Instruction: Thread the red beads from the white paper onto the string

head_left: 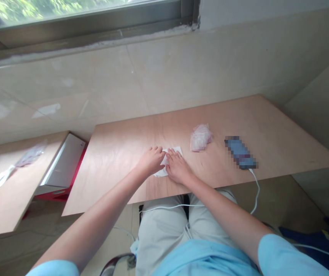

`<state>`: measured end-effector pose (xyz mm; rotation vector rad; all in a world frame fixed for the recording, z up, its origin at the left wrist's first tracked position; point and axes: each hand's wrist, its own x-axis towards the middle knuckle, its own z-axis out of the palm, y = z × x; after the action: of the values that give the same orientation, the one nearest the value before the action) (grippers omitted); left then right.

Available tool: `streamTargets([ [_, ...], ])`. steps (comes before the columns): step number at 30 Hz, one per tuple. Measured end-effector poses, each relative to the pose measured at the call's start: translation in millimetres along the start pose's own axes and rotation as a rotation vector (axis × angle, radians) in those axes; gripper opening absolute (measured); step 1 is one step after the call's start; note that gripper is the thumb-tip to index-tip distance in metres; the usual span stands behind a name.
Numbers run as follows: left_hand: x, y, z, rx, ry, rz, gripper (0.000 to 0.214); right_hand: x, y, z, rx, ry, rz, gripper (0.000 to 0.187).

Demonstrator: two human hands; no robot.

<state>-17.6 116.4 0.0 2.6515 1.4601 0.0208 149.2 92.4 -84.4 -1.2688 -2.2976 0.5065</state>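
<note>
A small white sheet (161, 173), perhaps paper or thin cloth, lies on the wooden table under and between my hands. My right hand (178, 167) rests flat across it, its fingers stretched toward the far edge. Over the sheet's left side is my left hand (152, 161), palm down with bent fingers and the thumb apart from them. No object shows in either hand. Much of the sheet is hidden beneath them. To the right of my hands sits a pile of small clear packets (200, 137) with pinkish edges.
A phone (240, 152), blurred out, lies at the right of the table (118, 161), its white cable (257, 191) hanging over the front edge. On the left, another table (6, 207) holds papers and a plastic bag (32, 153). A tiled wall and window stand behind.
</note>
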Motion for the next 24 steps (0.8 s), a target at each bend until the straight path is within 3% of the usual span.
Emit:
streamTargets([
  [3,-0.4,-8.4,-9.5,-0.217,0.011,-0.066,0.042,0.7,1.3,-2.1,0.021,-0.003,0.000,0.064],
  [10,-10.1,-21.7,-22.8,-1.089,-0.140,-0.358,0.050,1.4,8.9,-3.5,0.116,0.064,0.011,0.065],
  [14,-15.6,-22.7,-20.6,-1.334,-0.202,-0.511,0.056,1.2,10.2,-3.5,0.141,0.070,0.006,0.064],
  [18,-14.6,-24.5,-22.4,-1.166,-0.314,-0.551,0.057,0.6,10.6,-2.5,0.151,0.066,0.009,0.069],
  [22,-8.3,-23.9,-20.3,-0.679,-0.391,-0.517,0.062,0.1,10.6,-1.1,0.147,0.074,0.007,0.071],
  [24,-5.6,-20.6,-16.1,-0.378,-0.371,-0.451,0.061,-0.1,10.5,-0.5,0.147,0.075,0.009,0.072],
])
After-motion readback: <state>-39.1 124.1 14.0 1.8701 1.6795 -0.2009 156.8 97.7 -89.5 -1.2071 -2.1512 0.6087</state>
